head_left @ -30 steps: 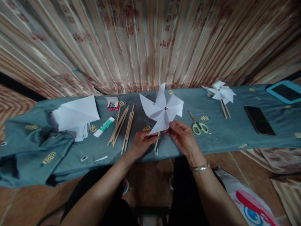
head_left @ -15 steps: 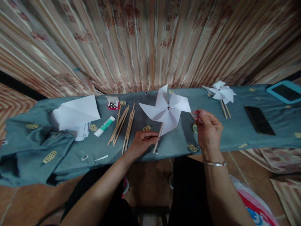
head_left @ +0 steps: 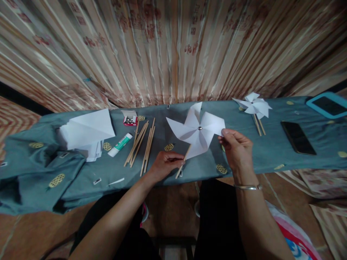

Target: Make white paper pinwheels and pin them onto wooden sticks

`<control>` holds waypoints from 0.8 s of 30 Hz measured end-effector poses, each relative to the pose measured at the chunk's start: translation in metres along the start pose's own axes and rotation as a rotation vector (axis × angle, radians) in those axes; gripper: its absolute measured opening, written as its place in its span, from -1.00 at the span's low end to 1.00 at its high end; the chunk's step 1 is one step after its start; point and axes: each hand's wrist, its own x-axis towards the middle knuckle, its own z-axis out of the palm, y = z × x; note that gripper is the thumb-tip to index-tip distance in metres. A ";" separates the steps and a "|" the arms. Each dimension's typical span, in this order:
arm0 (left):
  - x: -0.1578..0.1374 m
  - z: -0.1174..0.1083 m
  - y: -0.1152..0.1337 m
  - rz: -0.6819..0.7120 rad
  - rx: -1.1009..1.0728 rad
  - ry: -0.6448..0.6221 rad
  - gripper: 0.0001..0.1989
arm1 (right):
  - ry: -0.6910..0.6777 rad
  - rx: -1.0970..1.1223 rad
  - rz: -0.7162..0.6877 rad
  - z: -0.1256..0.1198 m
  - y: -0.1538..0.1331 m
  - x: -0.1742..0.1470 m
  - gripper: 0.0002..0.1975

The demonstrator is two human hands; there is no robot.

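Observation:
A white paper pinwheel [head_left: 189,134] with a shiny metal pin at its centre is held above the cloth-covered table. Its wooden stick [head_left: 179,171] is pinched between the thumb and fingers of my left hand [head_left: 166,164]. The thumb and forefinger of my right hand [head_left: 236,146] are closed on the tip of the pinwheel's right blade. Behind that hand a small yellow-green ring-shaped object is mostly hidden. To the left, several loose wooden sticks [head_left: 138,142] lie side by side, close to my left hand.
White paper sheets [head_left: 90,124] are stacked at the left, near a glue stick [head_left: 120,145] and an opened red box of metal pins [head_left: 130,119]. Finished-looking pinwheels [head_left: 255,104] lie at the right, beside a black phone [head_left: 298,138] and a blue-framed tablet [head_left: 328,104]. A paper scrap [head_left: 117,181] lies near the front edge.
The pinwheel has shifted slightly right and its stick leans more. My right hand, formerly just off the right blade's tip, now pinches it. My left hand keeps the stick.

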 end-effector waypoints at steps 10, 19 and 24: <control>0.000 0.001 0.001 -0.039 -0.075 0.013 -0.73 | -0.042 0.108 0.127 0.004 -0.003 -0.004 -0.68; 0.001 0.000 0.001 -0.012 -0.029 0.085 -0.73 | -0.266 0.200 0.471 0.014 0.004 -0.037 -0.63; 0.002 0.001 0.000 0.014 -0.053 0.068 -0.75 | -0.348 0.243 0.520 0.024 0.011 -0.047 -0.72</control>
